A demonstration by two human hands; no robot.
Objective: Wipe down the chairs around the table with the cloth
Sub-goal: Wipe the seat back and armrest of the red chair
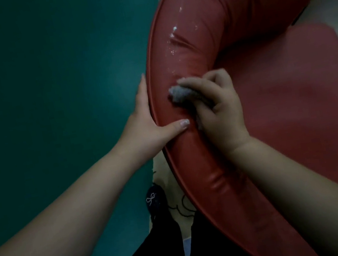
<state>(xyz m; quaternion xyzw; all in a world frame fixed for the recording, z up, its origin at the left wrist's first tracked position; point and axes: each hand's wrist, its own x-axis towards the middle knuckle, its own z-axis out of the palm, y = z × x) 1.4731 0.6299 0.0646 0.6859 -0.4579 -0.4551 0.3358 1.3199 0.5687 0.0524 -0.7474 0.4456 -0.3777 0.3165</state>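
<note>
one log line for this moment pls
step: wiping chair back | right hand: grips cloth on back | left hand: holds back's outer edge | white streaks ahead of cloth

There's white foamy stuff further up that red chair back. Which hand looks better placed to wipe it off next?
The right hand, probably. It already grips the grey cloth against the chair back, just below the white streaks. The left hand holds no cloth; it rests on the back's outer edge.

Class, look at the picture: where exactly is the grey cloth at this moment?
In the head view, right of centre, the grey cloth is bunched in the right hand, pressed on the curved red chair back, just above the left hand's thumb.
</note>
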